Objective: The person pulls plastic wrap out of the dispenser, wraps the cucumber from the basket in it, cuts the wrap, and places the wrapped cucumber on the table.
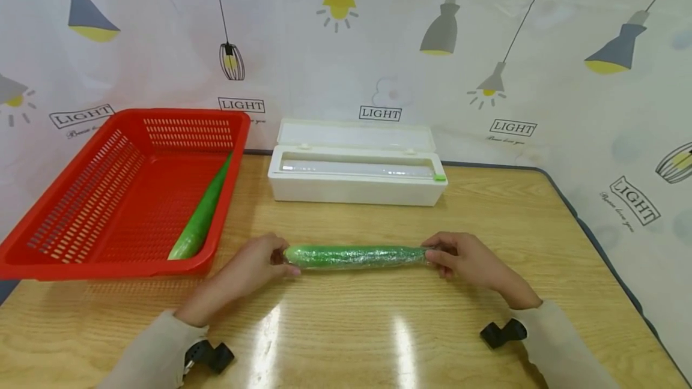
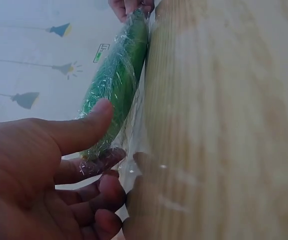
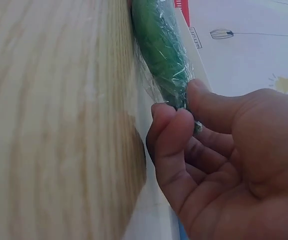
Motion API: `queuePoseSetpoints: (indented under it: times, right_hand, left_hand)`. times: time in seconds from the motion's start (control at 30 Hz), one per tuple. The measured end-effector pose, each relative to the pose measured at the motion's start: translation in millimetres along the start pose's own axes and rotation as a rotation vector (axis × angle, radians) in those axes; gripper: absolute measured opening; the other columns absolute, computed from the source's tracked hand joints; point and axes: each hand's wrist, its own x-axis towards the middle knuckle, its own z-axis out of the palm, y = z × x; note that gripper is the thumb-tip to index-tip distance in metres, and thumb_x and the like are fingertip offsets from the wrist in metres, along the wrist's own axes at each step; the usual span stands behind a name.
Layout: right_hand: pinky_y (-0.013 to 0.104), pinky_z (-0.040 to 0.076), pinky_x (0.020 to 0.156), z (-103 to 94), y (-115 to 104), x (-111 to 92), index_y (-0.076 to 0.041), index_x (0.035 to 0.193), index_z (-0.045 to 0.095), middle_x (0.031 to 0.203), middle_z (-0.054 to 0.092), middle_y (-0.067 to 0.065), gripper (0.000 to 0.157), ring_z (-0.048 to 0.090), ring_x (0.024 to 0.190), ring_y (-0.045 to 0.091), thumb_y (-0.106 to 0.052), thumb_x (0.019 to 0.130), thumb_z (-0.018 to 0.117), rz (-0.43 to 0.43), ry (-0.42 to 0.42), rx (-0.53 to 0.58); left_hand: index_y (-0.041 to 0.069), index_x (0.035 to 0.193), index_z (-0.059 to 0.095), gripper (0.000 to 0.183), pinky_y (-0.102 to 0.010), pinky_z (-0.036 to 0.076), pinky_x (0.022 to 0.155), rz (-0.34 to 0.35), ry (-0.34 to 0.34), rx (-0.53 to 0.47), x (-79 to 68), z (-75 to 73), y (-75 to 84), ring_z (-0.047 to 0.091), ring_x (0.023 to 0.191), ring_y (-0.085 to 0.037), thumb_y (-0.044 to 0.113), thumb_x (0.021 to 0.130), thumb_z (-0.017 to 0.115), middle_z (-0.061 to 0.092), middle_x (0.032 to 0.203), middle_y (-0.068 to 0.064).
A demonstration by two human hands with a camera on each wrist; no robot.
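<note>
A long green cucumber [image 1: 354,256] wrapped in shiny clear plastic film lies crosswise on the table in the head view. At its pale left end my left hand [image 1: 266,260] holds it; the thumb [image 2: 94,122] lies on the wrapped side and the index finger is under the film at the end. My right hand [image 1: 459,260] pinches the narrower right end, where the film [image 3: 176,75] is gathered between thumb and fingertips. Loose film edges show along the cucumber [image 2: 114,80] in the left wrist view.
A red plastic basket [image 1: 216,264] stands at the left, with another green cucumber [image 1: 202,215] inside along its right wall. Behind my hands sits a white film dispenser box [image 1: 354,191], lid raised, a roll inside and a green slider at its right end. A printed curtain hangs behind the table.
</note>
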Motion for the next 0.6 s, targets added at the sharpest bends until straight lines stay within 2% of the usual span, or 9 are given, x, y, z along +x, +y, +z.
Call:
queuePoseSetpoints:
  times: [0.07, 0.2, 0.4, 0.6]
  right_hand:
    - [0.031, 0.05, 0.053, 0.4, -0.6, 0.4, -0.001, 0.113, 0.058, 0.078, 0.062, 0.008, 0.026, 0.058, 0.06, 0.02, -0.022, 0.099, 0.054, 0.003, 0.01, 0.034]
    - [0.031, 0.05, 0.052, 1.0, -1.2, 0.5, -0.001, 0.11, 0.053, 0.078, 0.064, 0.01, 0.023, 0.058, 0.059, 0.022, -0.021, 0.099, 0.054, -0.002, 0.03, 0.081]
    - [0.031, 0.05, 0.05, 1.6, -1.6, 0.8, 0.0, 0.105, 0.053, 0.074, 0.063, 0.012, 0.02, 0.058, 0.057, 0.023, -0.019, 0.1, 0.052, -0.011, 0.049, 0.091]
    - [0.03, 0.05, 0.05, 3.3, -1.8, 1.3, 0.0, 0.105, 0.054, 0.074, 0.062, 0.012, 0.022, 0.058, 0.058, 0.021, -0.021, 0.1, 0.051, 0.011, 0.053, 0.082]
  left_hand:
    - [0.003, 0.088, 0.066, 0.028, -0.029, 0.043, 0.061, 0.007, 0.017, 0.016, -0.2, 1.1, 0.8, 0.048, 0.069, -0.014, 0.023, 0.075, 0.083, 0.051, 0.08, -0.001]
    - [-0.001, 0.109, 0.066, 0.048, -0.029, 0.043, 0.062, 0.039, 0.052, 0.063, -0.1, 3.0, 1.2, 0.049, 0.074, -0.014, 0.025, 0.073, 0.084, 0.05, 0.094, -0.003]
    - [0.006, 0.103, 0.066, 0.04, -0.029, 0.043, 0.062, 0.063, 0.072, 0.112, 1.9, 5.2, -0.2, 0.05, 0.073, -0.011, 0.026, 0.072, 0.084, 0.054, 0.087, 0.003]
    - [0.008, 0.1, 0.066, 0.028, -0.031, 0.044, 0.066, 0.065, 0.082, 0.093, 3.2, 7.9, -2.3, 0.052, 0.075, -0.011, 0.022, 0.079, 0.079, 0.059, 0.084, 0.004]
